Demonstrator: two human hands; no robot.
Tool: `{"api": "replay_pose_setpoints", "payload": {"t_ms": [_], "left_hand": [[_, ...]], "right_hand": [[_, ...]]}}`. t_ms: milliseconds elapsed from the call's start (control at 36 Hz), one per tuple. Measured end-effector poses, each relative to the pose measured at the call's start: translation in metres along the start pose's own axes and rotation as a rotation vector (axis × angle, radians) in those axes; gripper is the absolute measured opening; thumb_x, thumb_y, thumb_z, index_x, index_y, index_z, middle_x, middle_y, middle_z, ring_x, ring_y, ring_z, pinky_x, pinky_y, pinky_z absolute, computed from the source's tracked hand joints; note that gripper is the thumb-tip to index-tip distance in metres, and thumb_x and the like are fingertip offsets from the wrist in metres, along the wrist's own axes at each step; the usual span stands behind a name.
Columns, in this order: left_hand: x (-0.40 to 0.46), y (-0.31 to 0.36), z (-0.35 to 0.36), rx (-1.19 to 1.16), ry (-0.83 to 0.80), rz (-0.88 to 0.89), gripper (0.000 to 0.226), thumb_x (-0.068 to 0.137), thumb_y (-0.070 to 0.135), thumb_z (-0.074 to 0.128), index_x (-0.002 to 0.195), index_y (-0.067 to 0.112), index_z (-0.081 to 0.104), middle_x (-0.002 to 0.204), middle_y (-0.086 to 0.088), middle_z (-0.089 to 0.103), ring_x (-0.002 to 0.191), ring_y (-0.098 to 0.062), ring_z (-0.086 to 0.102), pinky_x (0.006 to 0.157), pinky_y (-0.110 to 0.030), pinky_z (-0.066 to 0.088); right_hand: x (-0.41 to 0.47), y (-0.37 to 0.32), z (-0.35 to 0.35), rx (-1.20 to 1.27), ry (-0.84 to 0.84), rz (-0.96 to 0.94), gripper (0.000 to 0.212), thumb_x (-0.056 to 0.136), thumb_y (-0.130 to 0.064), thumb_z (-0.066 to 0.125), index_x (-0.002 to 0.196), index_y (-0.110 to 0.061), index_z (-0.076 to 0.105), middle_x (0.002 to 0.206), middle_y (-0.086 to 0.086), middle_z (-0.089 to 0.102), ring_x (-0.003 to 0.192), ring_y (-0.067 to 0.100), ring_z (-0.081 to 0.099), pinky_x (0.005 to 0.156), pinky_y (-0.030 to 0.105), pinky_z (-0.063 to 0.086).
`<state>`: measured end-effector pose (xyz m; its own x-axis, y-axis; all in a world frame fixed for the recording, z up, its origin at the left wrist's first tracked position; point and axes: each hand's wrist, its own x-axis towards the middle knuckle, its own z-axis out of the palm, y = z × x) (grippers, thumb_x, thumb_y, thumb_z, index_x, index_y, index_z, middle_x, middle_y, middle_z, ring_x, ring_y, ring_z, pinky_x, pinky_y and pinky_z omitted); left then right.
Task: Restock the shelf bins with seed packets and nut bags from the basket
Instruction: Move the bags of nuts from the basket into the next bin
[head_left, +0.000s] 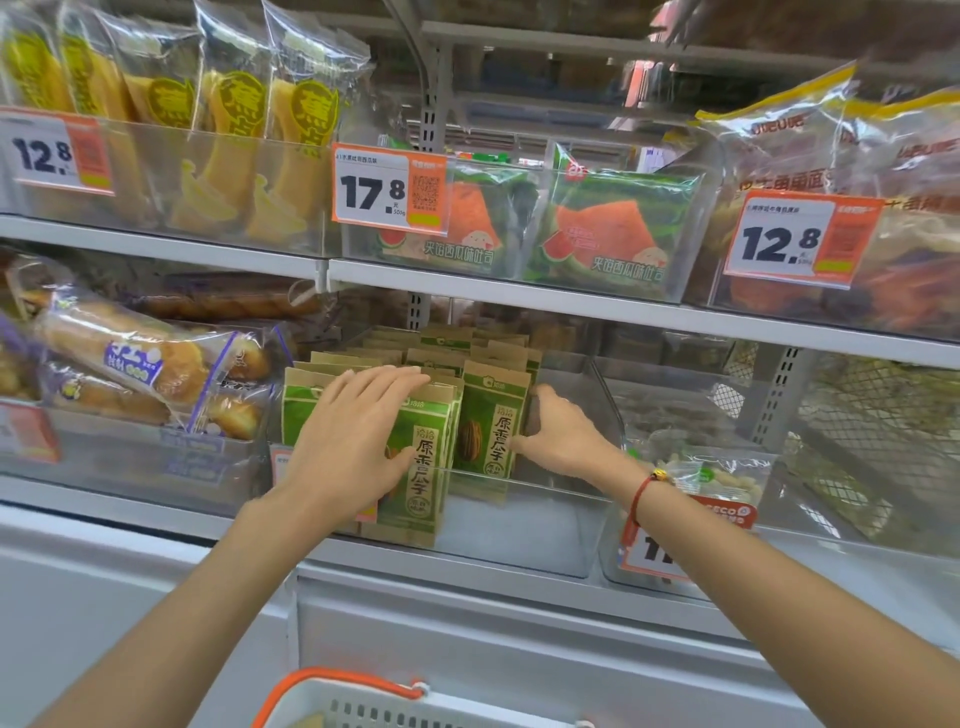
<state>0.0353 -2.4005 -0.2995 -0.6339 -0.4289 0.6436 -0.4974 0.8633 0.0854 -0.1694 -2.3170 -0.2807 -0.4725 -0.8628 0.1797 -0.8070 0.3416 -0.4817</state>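
Several green and brown seed packets stand upright in rows inside a clear shelf bin on the lower shelf. My left hand lies flat with straight fingers against the front packets on the left side. My right hand grips the right edge of the right-hand row of packets, its fingers curled behind them. The right part of the bin holds no packets. A white basket with an orange handle shows at the bottom edge; its contents are hidden.
Bread rolls in bags fill the bin to the left. A clear bin with a pale snack bag stands to the right, then wire mesh. The upper shelf carries yellow cake bags, watermelon toast packs and price tags.
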Motion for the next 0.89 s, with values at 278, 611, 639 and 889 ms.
{"api": "replay_pose_setpoints", "payload": {"t_ms": [278,611,639,889], "left_hand": [[-0.072,0.024,-0.014,-0.285,0.211,-0.097,0.042,0.081,0.012,0.072,0.118,0.027,0.06,0.119,0.02,0.053,0.114,-0.004,0.046,0.091,-0.027,0.041],[-0.167,0.003,-0.001,-0.237,-0.432,-0.475,0.025,0.09,0.029,0.059,0.111,0.041,0.058,0.109,0.026,0.061,0.097,0.003,0.059,0.081,-0.026,0.045],[-0.175,0.001,0.002,-0.207,-0.503,-0.492,0.025,0.091,0.03,0.058,0.113,0.04,0.057,0.111,0.025,0.06,0.098,0.001,0.059,0.079,-0.025,0.043],[-0.26,-0.021,0.066,0.004,-1.061,-0.708,0.032,0.092,0.025,0.046,0.123,0.024,0.054,0.129,0.001,0.056,0.119,-0.023,0.052,0.098,-0.033,0.043]], "right_hand": [[-0.096,-0.005,0.002,-0.111,0.135,-0.31,0.058,0.09,-0.035,0.059,0.141,-0.032,0.03,0.136,-0.007,0.042,0.109,0.013,0.054,0.091,0.038,0.048],[-0.147,-0.004,0.085,-0.233,-0.304,-0.397,0.024,0.092,-0.033,0.054,0.116,-0.031,0.059,0.094,-0.013,0.063,0.091,0.012,0.058,0.069,0.03,0.044],[-0.15,-0.001,0.097,-0.269,-0.374,-0.392,0.025,0.092,-0.033,0.053,0.117,-0.03,0.058,0.097,-0.011,0.064,0.093,0.013,0.058,0.067,0.029,0.041],[-0.188,0.018,0.211,-0.239,-0.809,-0.221,0.034,0.092,-0.029,0.053,0.125,-0.022,0.057,0.121,0.003,0.061,0.11,0.022,0.057,0.086,0.032,0.046]]}}
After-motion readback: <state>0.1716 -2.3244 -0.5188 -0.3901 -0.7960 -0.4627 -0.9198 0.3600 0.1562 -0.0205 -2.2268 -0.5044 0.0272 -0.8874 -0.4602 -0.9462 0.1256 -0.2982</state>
